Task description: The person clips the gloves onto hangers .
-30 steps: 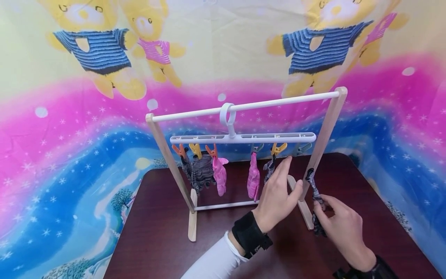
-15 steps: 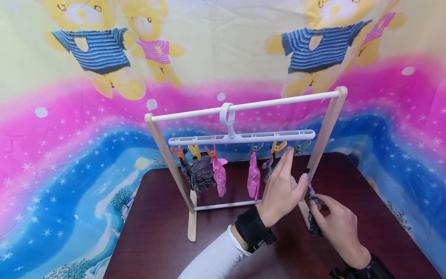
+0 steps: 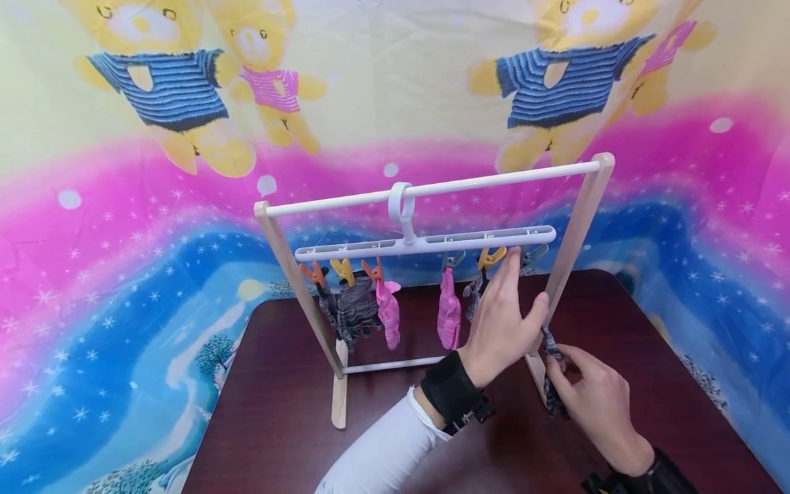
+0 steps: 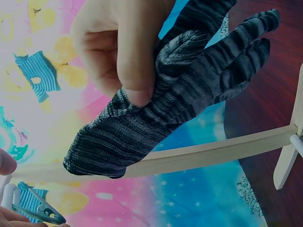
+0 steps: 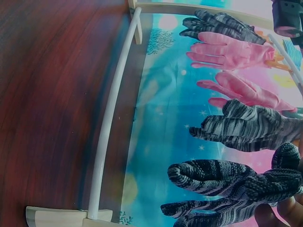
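My right hand pinches a grey-and-black striped knit glove beside the right post of the rack. In the left wrist view the glove dangles its fingers toward the table, cuff end away from them. My left hand is raised with straight fingers and thumb spread, fingertips right at the grey-green clothespin on the hanger's right end. That clothespin has no glove in it. The left thumb hides the glove's upper end in the head view.
A white hanger hangs from the white rod of a wooden rack on a dark red table. Orange, yellow and grey-green clothespins hold pink gloves and striped gloves. A printed cloth backdrop stands behind.
My left hand has risen slightly toward the right-end clothespin. The right hand has shifted a little left with the glove, whose top is now behind the left thumb. The hanger has tilted slightly.
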A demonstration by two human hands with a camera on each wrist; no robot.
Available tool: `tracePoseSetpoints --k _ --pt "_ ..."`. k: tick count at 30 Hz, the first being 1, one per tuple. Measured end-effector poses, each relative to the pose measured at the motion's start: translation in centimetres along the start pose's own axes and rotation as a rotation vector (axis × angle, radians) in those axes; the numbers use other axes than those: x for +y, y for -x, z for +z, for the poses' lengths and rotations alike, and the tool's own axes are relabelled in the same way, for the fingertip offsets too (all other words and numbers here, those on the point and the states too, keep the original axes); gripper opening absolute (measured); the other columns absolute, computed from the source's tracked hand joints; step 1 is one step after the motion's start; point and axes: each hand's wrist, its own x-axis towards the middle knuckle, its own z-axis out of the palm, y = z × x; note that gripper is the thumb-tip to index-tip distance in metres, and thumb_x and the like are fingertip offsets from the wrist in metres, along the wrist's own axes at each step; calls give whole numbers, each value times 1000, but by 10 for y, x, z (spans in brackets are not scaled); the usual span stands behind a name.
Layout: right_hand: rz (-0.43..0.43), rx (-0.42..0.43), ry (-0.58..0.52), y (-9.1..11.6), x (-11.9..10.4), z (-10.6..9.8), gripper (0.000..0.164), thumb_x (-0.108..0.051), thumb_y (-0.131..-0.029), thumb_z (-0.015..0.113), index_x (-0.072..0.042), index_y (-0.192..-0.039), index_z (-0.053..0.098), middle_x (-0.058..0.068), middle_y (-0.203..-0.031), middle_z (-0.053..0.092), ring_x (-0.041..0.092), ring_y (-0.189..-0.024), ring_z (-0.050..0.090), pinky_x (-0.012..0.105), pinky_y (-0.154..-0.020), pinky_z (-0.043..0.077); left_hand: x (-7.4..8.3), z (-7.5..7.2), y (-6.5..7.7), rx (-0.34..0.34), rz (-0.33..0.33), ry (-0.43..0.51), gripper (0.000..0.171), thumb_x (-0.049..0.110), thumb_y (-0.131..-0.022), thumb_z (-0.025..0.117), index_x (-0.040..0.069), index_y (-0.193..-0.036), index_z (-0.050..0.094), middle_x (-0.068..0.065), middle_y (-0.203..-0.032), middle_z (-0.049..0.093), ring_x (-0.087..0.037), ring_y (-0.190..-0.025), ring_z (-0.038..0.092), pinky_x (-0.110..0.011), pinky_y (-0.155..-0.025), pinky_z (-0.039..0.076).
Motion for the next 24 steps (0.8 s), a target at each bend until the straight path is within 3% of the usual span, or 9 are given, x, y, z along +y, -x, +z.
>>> tracePoseSetpoints --k 9,15,24 --pt "-1 14 -8 -1 1 2 15 -4 -74 78 -8 -88 74 -2 -64 63 5 -49 52 16 -49 37 1 -1 -7 -8 -26 14 68 32 -104 53 8 -160 23 -5 -166 33 -13 -152 34 -31 -121 35" --pt "17 3 -14 -1 0 2 15 -4 -75 78 -8 -89 74 -2 -64 63 1 -50 51 16 -49 36 6 -4 -14 10 -51 -19 65 34 -103 53 9 -158 30 -4 -160 43 -12 -145 45 -29 -115 42" --pt "31 -10 -16 -1 -2 3 14 -4 -75 79 -9 -87 73 -4 -63 60 -9 -52 42 16 -47 33 11 -5 -17 -2 -109 24 61 34 -103 53 11 -157 35 -3 -160 42 -13 -143 48 -30 -112 46"
